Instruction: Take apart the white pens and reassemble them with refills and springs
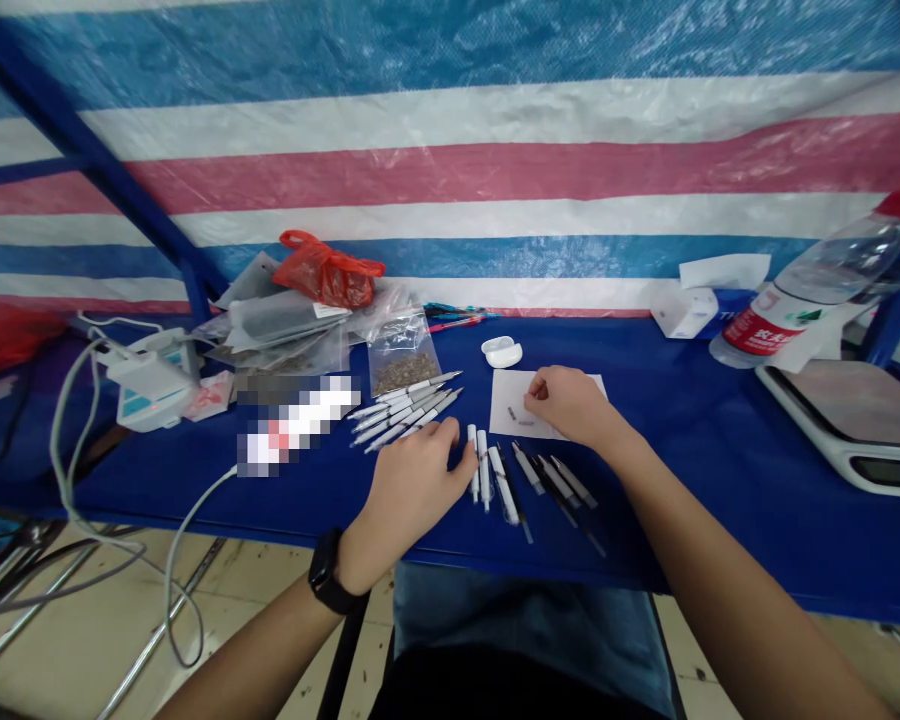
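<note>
My left hand (418,478) rests low over the table with its thumb apart from its bent fingers, and nothing shows in it. Its thumb is beside several white pen barrels (484,470). Just beyond its fingers lies a fan of assembled white pens (401,410). Over a white sheet of paper (506,385) my right hand (566,402) is closed in a pinch; whatever its fingertips hold is hidden. Small dark coil-like pieces, possibly springs (526,422), lie on the paper beside it. Pen front parts (559,480) and dark refills (521,510) lie nearer to me.
A bag of small parts (405,370), a red plastic bag (330,272) and a white earbud case (502,351) lie further back. To the right stand a scale (855,420), a large bottle (802,300) and a tissue pack (690,312). Cables (169,560) hang at left.
</note>
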The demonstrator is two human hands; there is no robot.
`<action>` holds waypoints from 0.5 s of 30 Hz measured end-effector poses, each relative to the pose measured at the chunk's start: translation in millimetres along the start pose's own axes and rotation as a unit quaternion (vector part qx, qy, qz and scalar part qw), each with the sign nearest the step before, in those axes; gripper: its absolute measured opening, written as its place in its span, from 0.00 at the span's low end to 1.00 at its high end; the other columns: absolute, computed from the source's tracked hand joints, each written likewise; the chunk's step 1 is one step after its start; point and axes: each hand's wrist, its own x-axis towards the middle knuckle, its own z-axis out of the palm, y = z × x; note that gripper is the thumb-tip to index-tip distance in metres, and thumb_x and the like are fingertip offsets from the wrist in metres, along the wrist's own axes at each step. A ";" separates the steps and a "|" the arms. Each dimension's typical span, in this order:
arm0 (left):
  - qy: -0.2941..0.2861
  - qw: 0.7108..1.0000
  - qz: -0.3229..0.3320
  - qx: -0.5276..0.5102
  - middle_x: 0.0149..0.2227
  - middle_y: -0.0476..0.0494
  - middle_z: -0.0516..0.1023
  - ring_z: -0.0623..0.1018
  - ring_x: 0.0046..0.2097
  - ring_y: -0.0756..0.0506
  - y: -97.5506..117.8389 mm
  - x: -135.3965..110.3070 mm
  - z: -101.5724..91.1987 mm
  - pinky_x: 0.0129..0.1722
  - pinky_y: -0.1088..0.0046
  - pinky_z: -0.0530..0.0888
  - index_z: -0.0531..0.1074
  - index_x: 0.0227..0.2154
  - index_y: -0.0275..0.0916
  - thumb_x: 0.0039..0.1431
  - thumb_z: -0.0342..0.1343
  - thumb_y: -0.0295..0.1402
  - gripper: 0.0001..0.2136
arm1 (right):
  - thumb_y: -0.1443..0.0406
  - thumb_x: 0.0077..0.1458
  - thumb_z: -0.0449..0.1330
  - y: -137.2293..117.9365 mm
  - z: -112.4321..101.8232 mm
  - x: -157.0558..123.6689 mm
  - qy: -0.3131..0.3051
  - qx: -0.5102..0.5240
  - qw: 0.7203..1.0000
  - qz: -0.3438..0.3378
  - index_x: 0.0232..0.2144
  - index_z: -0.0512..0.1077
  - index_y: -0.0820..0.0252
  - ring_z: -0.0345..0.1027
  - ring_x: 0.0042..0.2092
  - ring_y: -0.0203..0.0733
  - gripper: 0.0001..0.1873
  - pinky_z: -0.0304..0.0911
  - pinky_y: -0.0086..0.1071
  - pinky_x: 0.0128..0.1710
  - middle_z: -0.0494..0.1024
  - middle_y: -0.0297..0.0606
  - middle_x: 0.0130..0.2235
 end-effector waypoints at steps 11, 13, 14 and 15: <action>-0.119 0.992 -0.033 0.009 0.28 0.45 0.76 0.79 0.33 0.40 9.6 19.2 -14.9 0.25 0.70 0.58 0.66 0.34 0.41 0.63 0.50 0.34 0.03 | 0.72 0.54 0.58 1.8 -17.6 -9.2 0.055 0.128 0.989 -0.050 0.29 0.70 0.57 0.74 0.34 0.40 0.05 0.64 0.31 0.36 0.78 0.35 0.32; -0.113 0.993 -0.024 -0.024 0.26 0.46 0.75 0.78 0.31 0.41 4.2 21.2 -15.3 0.26 0.69 0.59 0.64 0.31 0.41 0.61 0.52 0.33 0.04 | 0.72 0.58 0.52 4.4 -20.8 -22.6 0.077 0.181 0.974 -0.114 0.34 0.70 0.57 0.72 0.31 0.39 0.08 0.63 0.31 0.33 0.76 0.35 0.33; -0.110 0.992 -0.014 -0.054 0.25 0.48 0.74 0.77 0.30 0.42 1.0 21.8 -15.7 0.26 0.70 0.60 0.63 0.30 0.42 0.60 0.52 0.33 0.04 | 0.71 0.60 0.50 6.3 -21.6 -32.7 0.090 0.196 0.967 -0.137 0.35 0.70 0.57 0.71 0.31 0.38 0.09 0.63 0.31 0.32 0.75 0.36 0.35; -0.109 0.990 -0.002 -0.094 0.24 0.50 0.73 0.76 0.29 0.43 -2.3 22.3 -16.2 0.27 0.70 0.62 0.63 0.29 0.42 0.59 0.53 0.32 0.05 | 0.70 0.61 0.49 8.7 -21.6 -44.9 0.105 0.202 0.963 -0.145 0.34 0.71 0.57 0.70 0.30 0.38 0.11 0.63 0.31 0.32 0.74 0.37 0.35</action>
